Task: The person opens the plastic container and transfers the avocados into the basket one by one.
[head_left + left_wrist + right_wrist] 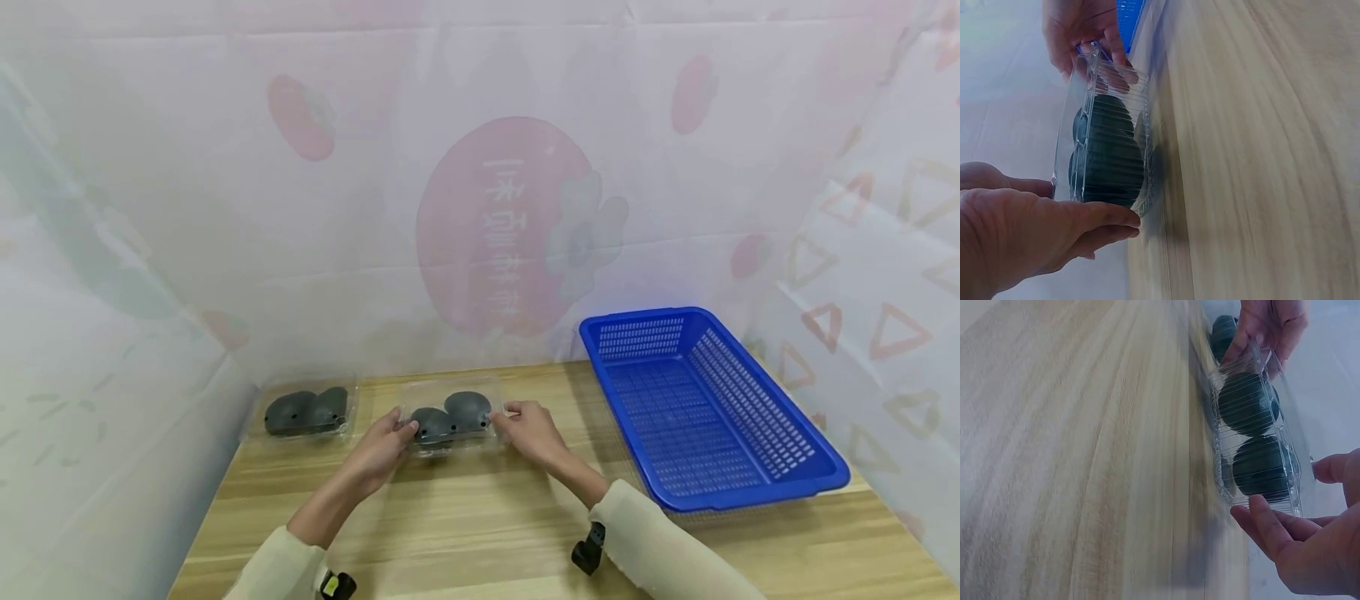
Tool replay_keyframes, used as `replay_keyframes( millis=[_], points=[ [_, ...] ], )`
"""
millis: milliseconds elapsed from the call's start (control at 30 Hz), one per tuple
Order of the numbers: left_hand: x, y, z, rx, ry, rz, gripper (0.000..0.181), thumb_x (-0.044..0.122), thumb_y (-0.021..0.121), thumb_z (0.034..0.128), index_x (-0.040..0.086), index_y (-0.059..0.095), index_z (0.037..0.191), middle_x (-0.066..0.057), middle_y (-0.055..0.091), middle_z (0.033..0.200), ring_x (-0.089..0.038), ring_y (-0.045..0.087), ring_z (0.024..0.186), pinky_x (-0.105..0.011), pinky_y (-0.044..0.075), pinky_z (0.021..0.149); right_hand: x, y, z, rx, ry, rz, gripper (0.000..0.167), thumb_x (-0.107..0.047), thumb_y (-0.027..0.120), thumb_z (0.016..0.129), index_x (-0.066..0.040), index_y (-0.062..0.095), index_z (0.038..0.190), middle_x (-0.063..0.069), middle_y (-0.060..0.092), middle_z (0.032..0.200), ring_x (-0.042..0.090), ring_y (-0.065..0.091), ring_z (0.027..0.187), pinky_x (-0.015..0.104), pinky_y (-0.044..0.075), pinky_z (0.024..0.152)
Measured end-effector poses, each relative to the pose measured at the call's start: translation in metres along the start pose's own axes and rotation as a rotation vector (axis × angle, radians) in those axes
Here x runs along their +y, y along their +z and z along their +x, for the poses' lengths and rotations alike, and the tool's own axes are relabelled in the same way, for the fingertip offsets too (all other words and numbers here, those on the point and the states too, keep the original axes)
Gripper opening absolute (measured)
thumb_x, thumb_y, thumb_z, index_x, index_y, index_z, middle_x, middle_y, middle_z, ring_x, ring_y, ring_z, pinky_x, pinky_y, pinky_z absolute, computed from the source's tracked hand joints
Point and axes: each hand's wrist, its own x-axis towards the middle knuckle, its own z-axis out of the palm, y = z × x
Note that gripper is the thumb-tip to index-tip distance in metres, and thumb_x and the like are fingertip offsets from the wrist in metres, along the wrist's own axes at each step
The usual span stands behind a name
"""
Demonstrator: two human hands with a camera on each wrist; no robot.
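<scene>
A clear plastic clamshell box [453, 451] with dark green, rounded pieces [468, 410] inside is held between both hands near the back of the table. My left hand [381, 450] grips its left end, thumb on the lid side and fingers along the end wall. At the opposite end my right hand [534, 433] pinches it the same way. The lid [1286, 434] looks closed. Through the ribbed wall, two dark green pieces [1107, 165] show side by side. I cannot tell whether the box touches the table.
Another clear box [272, 395] with similar dark green pieces [307, 412] sits at the back left of the wooden table [465, 533]. To the right stands a blue plastic basket [652, 467] with perforated walls. Printed white cloth [360, 225] hangs behind and at the sides.
</scene>
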Motion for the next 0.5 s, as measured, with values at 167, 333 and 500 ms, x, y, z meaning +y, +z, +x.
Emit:
replay_keyframes(
  millis=[167, 333, 500],
  points=[
    [0.003, 0.003, 0.011, -0.018, 0.003, -0.019, 0.072, 0.009, 0.036, 0.1158, -0.010, -0.015, 0.162, -0.039, -0.002, 0.170, -0.053, -0.002, 0.158, -0.067, 0.011, 0.124, 0.005, -0.004, 0.003, 0.035, 0.021, 0.014, 0.057, -0.030, 0.062, 0.108, 0.010, 0.055, 0.148, 0.026, 0.071, 0.131, 0.029, 0.076, 0.099, 0.050, 0.059, 0.092],
    [0.002, 0.006, 0.019, -0.020, 0.013, -0.009, 0.071, 0.009, 0.036, 0.1155, -0.012, -0.013, 0.162, -0.041, 0.002, 0.168, -0.054, 0.002, 0.158, -0.069, 0.013, 0.122, 0.007, -0.007, 0.007, 0.068, 0.043, 0.003, 0.057, -0.030, 0.064, 0.107, 0.009, 0.056, 0.147, 0.026, 0.071, 0.130, 0.023, 0.076, 0.088, 0.049, 0.060, 0.090],
    [0.001, 0.010, 0.024, -0.021, 0.010, -0.009, 0.070, 0.009, 0.036, 0.1154, -0.011, -0.012, 0.163, -0.040, 0.002, 0.169, -0.053, 0.003, 0.158, -0.069, 0.015, 0.122, 0.010, -0.009, 0.009, 0.097, 0.062, -0.003, 0.057, -0.030, 0.065, 0.106, 0.010, 0.057, 0.146, 0.025, 0.073, 0.125, 0.025, 0.077, 0.089, 0.044, 0.061, 0.083]
  ],
)
